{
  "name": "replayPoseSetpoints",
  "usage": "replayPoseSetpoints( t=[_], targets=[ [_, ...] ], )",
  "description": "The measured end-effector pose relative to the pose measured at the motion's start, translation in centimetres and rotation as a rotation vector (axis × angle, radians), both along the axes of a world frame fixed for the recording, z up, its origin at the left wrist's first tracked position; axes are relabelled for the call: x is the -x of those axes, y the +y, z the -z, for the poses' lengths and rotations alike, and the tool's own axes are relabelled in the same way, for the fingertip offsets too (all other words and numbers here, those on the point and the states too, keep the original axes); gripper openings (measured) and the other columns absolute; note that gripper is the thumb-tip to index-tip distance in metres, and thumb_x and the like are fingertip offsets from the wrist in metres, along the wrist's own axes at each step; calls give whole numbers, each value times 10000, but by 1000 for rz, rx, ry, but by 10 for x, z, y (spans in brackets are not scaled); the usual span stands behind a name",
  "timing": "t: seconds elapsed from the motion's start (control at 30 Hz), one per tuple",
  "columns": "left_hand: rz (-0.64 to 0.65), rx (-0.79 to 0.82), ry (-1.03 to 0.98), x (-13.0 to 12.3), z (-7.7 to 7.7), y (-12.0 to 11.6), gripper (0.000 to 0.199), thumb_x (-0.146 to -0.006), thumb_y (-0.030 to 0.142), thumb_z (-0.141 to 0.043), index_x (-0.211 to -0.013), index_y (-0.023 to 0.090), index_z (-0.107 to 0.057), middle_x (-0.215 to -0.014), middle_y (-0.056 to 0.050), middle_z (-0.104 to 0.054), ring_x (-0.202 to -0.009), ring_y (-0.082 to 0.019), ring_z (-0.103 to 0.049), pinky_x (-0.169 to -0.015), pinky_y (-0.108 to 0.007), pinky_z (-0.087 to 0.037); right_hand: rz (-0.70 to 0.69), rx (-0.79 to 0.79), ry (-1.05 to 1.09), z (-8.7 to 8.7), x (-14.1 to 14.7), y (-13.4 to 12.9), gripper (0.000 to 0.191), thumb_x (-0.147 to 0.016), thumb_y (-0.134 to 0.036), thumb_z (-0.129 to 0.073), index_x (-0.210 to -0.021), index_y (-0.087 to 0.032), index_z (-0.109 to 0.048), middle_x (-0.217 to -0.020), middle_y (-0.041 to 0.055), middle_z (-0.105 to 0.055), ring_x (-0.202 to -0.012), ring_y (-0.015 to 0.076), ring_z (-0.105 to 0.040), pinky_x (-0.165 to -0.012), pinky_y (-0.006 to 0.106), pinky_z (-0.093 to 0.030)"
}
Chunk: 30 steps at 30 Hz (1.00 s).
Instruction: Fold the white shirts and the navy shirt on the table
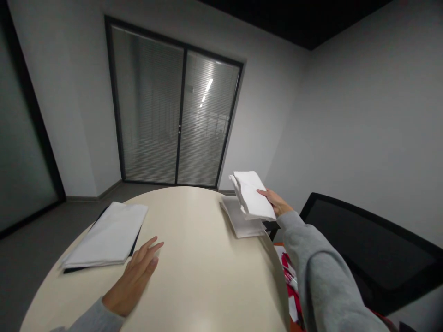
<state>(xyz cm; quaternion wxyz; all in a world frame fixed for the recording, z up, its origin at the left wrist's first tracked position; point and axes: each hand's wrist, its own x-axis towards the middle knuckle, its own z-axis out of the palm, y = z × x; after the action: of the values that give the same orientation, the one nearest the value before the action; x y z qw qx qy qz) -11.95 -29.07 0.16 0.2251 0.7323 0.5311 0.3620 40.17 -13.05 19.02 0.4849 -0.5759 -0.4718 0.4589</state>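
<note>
On the right side of the round table, my right hand (276, 202) is closed on a folded white cloth (252, 196), with the thumb on top and the other fingers hidden beneath. Under it, another white folded piece (242, 221) lies at the table's right edge. My left hand (138, 272) is open over the left part of the table, fingers apart and holding nothing. Just beyond it to the left lies a flat stack of white cloth (109, 235), with a dark layer (134, 244) showing along its lower and right edges.
The cream round table (204, 276) spans the lower middle. A black mesh chair (367, 240) stands at the right. Between chair and table, a container with red and white items (290, 281) sits below the edge. Glass doors (178, 115) are behind.
</note>
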Motion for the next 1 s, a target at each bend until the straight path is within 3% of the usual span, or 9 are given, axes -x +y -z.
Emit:
replayPoseSetpoints(
  t=[0.23,0.33,0.57,0.7,0.8,0.9,1.0],
  targets=[
    [-50,17,-29,-4,4,3,613,-1018,628,-284,-1461,319,-573,-1655,-51,-404,-1552,-258,-319,-1287,-484,-204,25,102,-116,72,-15,19,389,-810,-322,-825,-1115,-119,-696,-828,114,-793,-733,253,-761,-761,391,-639],
    [-54,3,-17,-2,9,6,601,-1013,631,-309,-1445,327,-594,-1648,-42,-417,-1543,-257,-344,-1285,-464,-216,46,72,-162,90,-19,26,418,-765,-364,-866,-1081,-139,-711,-818,90,-790,-759,243,-756,-776,363,-627],
    [-51,1,5,3,20,11,596,-1010,634,-310,-1461,352,-580,-1668,-25,-385,-1544,-265,-340,-1283,-472,-225,60,-95,-227,89,-21,43,512,-888,-389,-751,-1309,-170,-558,-1175,141,-758,-907,223,-755,-786,347,-622],
    [-46,28,46,2,14,9,587,-1027,605,-298,-1469,334,-572,-1667,-50,-383,-1545,-269,-332,-1283,-492,-226,99,-74,-418,89,-12,49,485,-869,-362,-750,-1281,-162,-593,-1197,155,-745,-1036,265,-728,-910,388,-585],
    [-43,19,83,1,7,6,536,-1042,542,-327,-1476,329,-558,-1658,-68,-396,-1525,-277,-365,-1265,-523,-269,173,-28,-633,93,3,46,477,-789,-290,-784,-1212,-116,-648,-1286,240,-682,-1261,374,-614,-1101,511,-446],
    [-54,-38,115,-3,-2,2,481,-1041,482,-386,-1446,312,-581,-1629,-87,-436,-1498,-284,-409,-1239,-529,-331,235,-50,-820,90,25,39,519,-838,-281,-702,-1302,-70,-609,-1507,336,-467,-1456,491,-368,-1166,715,-205],
    [-83,-117,155,-8,-13,-1,417,-1008,434,-482,-1374,293,-626,-1574,-97,-496,-1445,-294,-472,-1201,-538,-397,244,-246,-1117,78,59,29,539,-941,-374,-592,-1436,-169,-533,-1660,241,-293,-1530,455,-218,-1172,736,-117]
  ],
)
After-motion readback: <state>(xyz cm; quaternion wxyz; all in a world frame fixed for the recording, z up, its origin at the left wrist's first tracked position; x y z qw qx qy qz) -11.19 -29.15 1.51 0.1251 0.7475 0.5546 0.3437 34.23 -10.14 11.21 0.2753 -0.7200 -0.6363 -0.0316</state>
